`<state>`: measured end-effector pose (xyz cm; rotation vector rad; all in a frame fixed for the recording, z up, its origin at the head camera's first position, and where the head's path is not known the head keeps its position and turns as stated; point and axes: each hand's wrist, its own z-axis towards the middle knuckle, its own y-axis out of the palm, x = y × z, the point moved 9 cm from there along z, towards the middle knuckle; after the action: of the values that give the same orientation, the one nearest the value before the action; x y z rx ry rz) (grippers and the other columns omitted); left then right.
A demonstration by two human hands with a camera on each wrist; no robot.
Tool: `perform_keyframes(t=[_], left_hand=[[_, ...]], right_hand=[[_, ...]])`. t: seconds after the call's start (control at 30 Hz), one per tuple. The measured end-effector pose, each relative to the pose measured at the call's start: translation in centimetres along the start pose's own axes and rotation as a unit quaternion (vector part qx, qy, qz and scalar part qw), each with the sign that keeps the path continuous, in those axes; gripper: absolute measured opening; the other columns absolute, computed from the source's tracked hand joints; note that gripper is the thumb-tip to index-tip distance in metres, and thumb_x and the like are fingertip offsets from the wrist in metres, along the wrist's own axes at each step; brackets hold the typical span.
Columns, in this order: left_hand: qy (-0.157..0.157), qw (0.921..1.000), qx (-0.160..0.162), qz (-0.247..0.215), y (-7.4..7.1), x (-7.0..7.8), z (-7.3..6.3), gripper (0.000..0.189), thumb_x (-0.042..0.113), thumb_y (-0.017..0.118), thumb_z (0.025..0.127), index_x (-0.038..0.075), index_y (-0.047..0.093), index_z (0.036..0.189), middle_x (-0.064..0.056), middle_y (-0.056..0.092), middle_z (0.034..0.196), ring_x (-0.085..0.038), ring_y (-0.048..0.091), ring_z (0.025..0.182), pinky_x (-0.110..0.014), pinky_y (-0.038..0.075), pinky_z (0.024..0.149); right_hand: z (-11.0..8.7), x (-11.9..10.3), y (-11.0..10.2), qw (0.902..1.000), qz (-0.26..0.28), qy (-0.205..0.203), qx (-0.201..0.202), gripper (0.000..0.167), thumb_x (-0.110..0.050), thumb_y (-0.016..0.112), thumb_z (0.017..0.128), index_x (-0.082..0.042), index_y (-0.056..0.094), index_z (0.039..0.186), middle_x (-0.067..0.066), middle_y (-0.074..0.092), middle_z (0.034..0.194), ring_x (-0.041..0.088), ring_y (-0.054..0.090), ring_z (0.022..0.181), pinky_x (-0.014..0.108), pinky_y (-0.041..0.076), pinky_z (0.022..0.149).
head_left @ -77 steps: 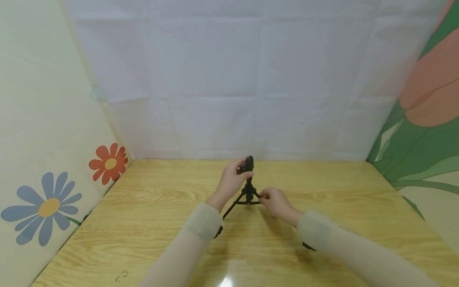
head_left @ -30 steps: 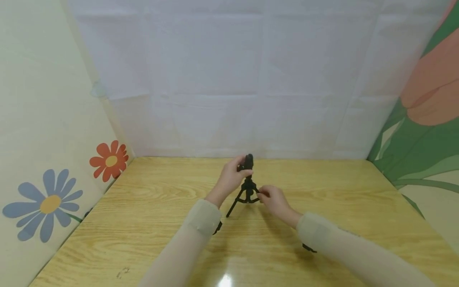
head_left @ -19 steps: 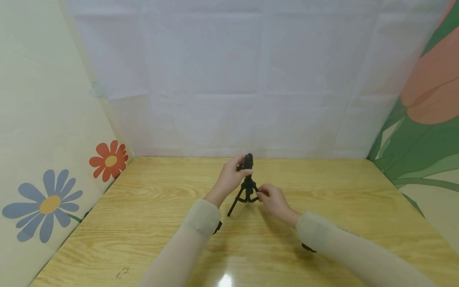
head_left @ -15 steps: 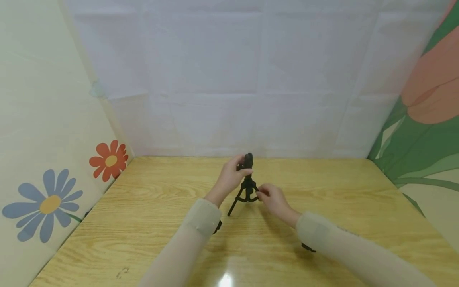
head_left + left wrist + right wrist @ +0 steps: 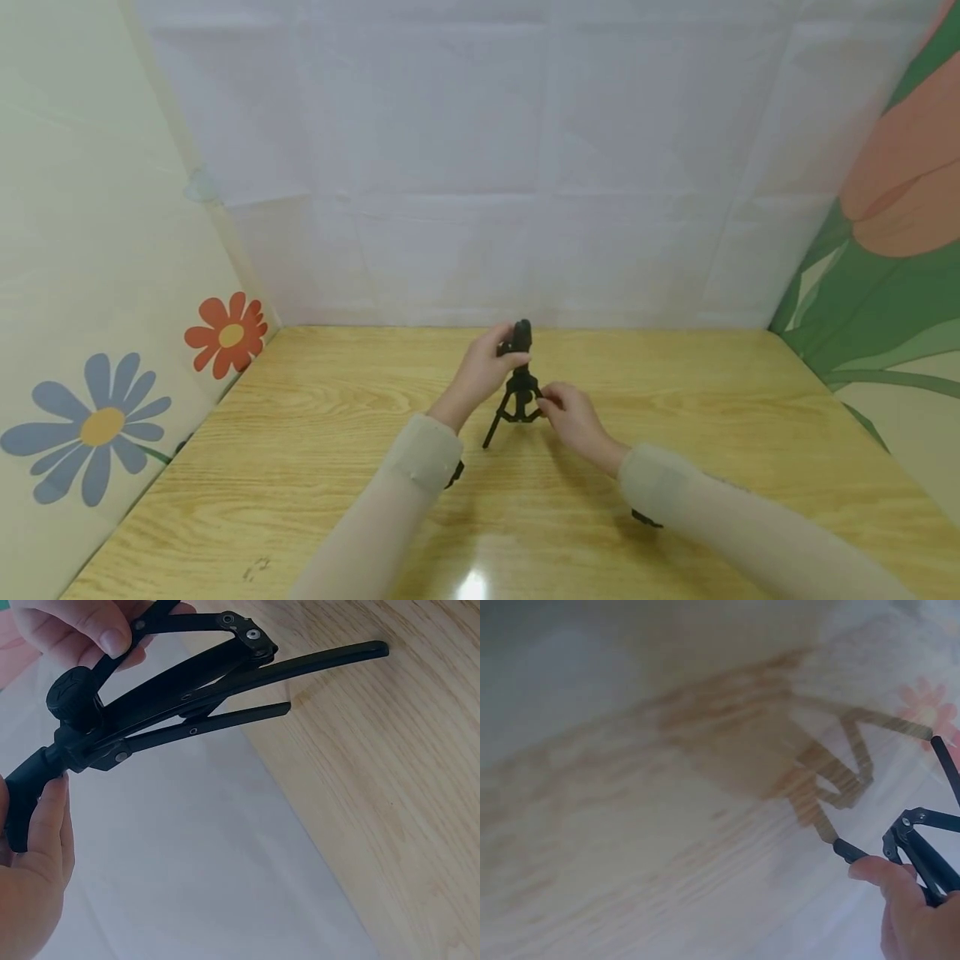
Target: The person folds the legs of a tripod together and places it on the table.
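Observation:
A small black tripod (image 5: 522, 385) stands upright at the middle of the table, its legs partly spread. My left hand (image 5: 478, 372) grips its upper part, thumb in front and fingers behind. One leg is pinched between thumb and fingers of my right hand (image 5: 575, 422), just right of the centre column. In the left wrist view, a round knob (image 5: 73, 694) sits near the top, and hinged braces (image 5: 217, 621) join the legs to the column. The right wrist view shows the right thumb along the pinched leg (image 5: 849, 851), with its tip sticking out beyond the hand.
The wood-grain table (image 5: 337, 400) ends at a white cloth backdrop (image 5: 450, 167). A panel with painted flowers (image 5: 102, 427) stands at the left, and one with a large tulip print (image 5: 900, 183) at the right. The tripod casts a shadow (image 5: 825, 761) on the tabletop.
The tripod's legs have drawn in toward the column: the left leg's foot has moved right and its braces now slope into a V. Both hands keep their holds; the right has risen slightly.

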<state>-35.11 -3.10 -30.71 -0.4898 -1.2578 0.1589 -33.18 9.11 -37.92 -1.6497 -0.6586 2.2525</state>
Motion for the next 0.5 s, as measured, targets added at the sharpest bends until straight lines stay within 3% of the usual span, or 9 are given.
perform_keyframes(t=[0.23,0.5], left_hand=[[-0.002,1.0,-0.001,-0.007,0.04,-0.07,0.05,0.036,0.009,0.062,0.096,0.002,0.055,0.13,-0.017,0.059,0.125,-0.033,0.056,0.117,-0.045,0.048,0.095],[0.004,1.0,-0.003,-0.007,0.33,0.18,0.07,0.038,0.009,0.063,0.095,0.002,0.055,0.131,-0.018,0.058,0.125,-0.034,0.057,0.115,-0.045,0.05,0.094]], right_hand=[[0.2,0.07,-0.06,0.9999,-0.001,-0.004,0.01,0.012,0.001,0.056,0.096,0.009,0.065,0.094,0.012,0.063,0.08,0.02,0.055,0.069,0.032,0.048,0.062],[-0.17,0.11,-0.37,0.9991,-0.011,-0.007,0.04,0.008,0.003,0.058,0.093,0.007,0.065,0.093,0.017,0.057,0.096,0.032,0.058,0.09,0.044,0.053,0.076]])
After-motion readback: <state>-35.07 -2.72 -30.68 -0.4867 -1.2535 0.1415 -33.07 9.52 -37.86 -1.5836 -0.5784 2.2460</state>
